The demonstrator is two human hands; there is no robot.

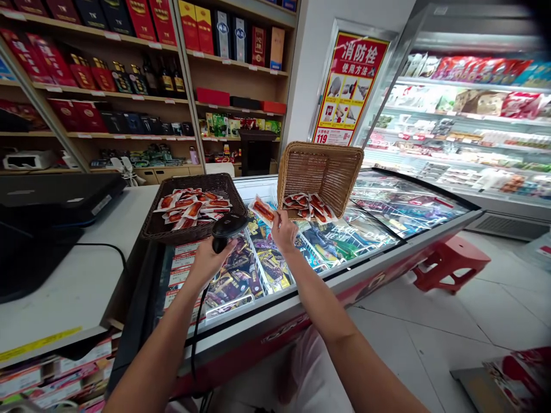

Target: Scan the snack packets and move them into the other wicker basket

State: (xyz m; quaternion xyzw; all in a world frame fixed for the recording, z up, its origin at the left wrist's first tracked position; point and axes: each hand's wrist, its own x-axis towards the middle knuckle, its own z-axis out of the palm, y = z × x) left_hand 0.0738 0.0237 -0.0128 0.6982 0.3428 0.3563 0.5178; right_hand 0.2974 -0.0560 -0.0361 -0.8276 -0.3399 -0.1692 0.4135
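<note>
My left hand point(210, 262) is wrapped round the handle of a black barcode scanner point(229, 225), whose head points forward and right. Between the fingers of my right hand point(284, 231) is one packaged sausage point(263, 210), in clear and white wrapping, just ahead of the scanner. A dark brown wicker basket point(161, 226) to the left holds a heap of similar packaged sausages point(193, 206). On the right, a light tan wicker basket point(321, 148) lies tipped toward me, with several more packs in its lower part. Both baskets rest on the glass-topped freezer point(275, 298).
Left of the freezer stands a white counter point(86, 269) with a black machine point(60, 195) on it. A red stool point(456, 258) is on the floor at right. Shelves of boxes point(103, 74) line the back, and a lit refrigerated display point(473, 126) stands at right. The scanner's cable point(196, 332) hangs down.
</note>
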